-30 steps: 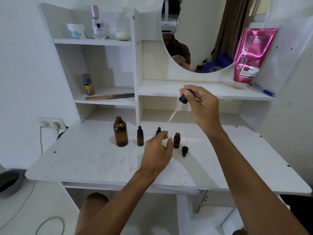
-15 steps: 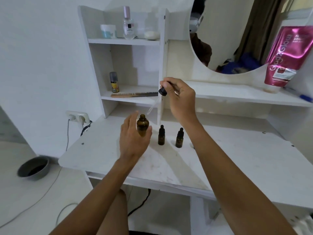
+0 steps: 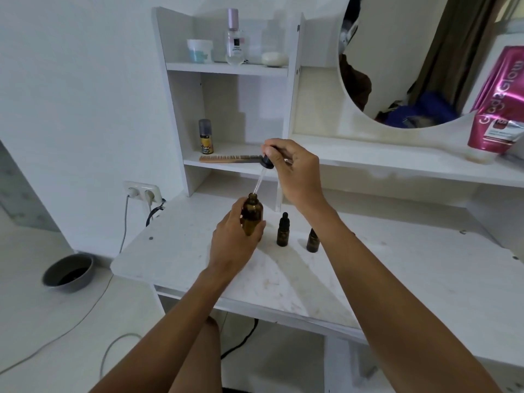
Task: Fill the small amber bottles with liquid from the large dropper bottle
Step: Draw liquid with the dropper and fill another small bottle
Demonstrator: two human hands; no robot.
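My left hand [image 3: 234,245] grips the large amber bottle [image 3: 251,214] and holds it upright just above the white desk [image 3: 397,268]. My right hand [image 3: 295,171] pinches the black bulb of the dropper [image 3: 262,177], whose glass tube slants down with its tip at the bottle's open mouth. Two small amber bottles stand to the right: a capped one [image 3: 282,233], and another [image 3: 312,241] partly hidden behind my right forearm.
Shelves rise behind the desk with a comb [image 3: 229,158], a small spray can [image 3: 206,136], jars and a perfume bottle [image 3: 234,38]. A round mirror [image 3: 411,61] and pink tube [image 3: 496,103] are at the right. A grey bowl [image 3: 68,273] and cables lie on the floor at the left.
My left hand left the small bottles, took the large bottle and lifted it. My right hand brought the dropper leftward and down to the bottle's mouth. The view swung left.
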